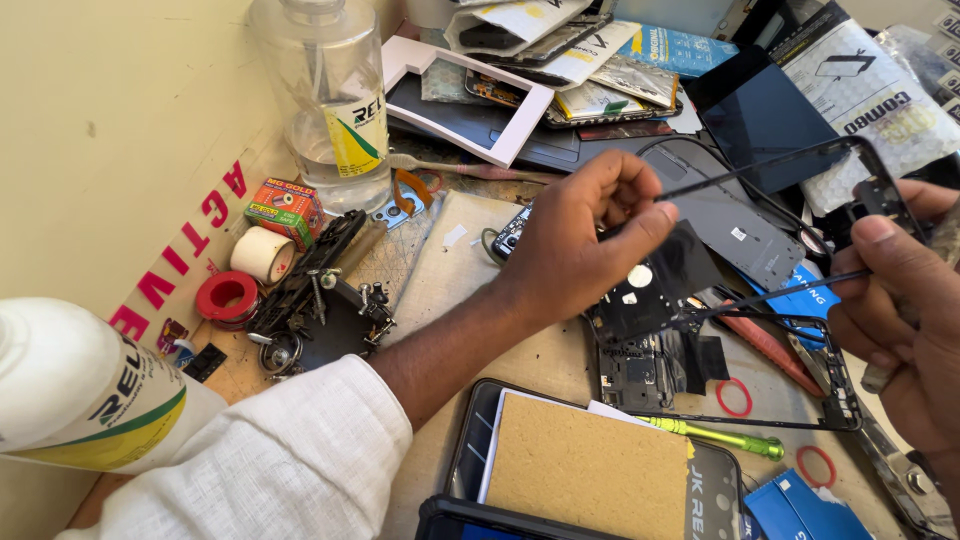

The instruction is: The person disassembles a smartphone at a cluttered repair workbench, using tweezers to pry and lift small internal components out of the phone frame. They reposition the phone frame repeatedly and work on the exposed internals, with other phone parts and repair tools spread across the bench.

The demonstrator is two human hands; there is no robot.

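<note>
My left hand (590, 235) reaches over the bench, and its fingertips pinch one side of a thin black phone frame (770, 165). My right hand (900, 310) grips the other end of that frame at the right edge of view. The frame hangs tilted above an opened phone body (650, 340) that shows dark boards and black tape. My left sleeve (270, 460) is white.
A clear plastic bottle (330, 100) stands at the back left, with another bottle (80, 395) lying near left. Tape rolls (262, 253), a small orange box (285, 207), a green-handled screwdriver (715, 437), red rubber rings (733, 397), phone screens and packets crowd the bench.
</note>
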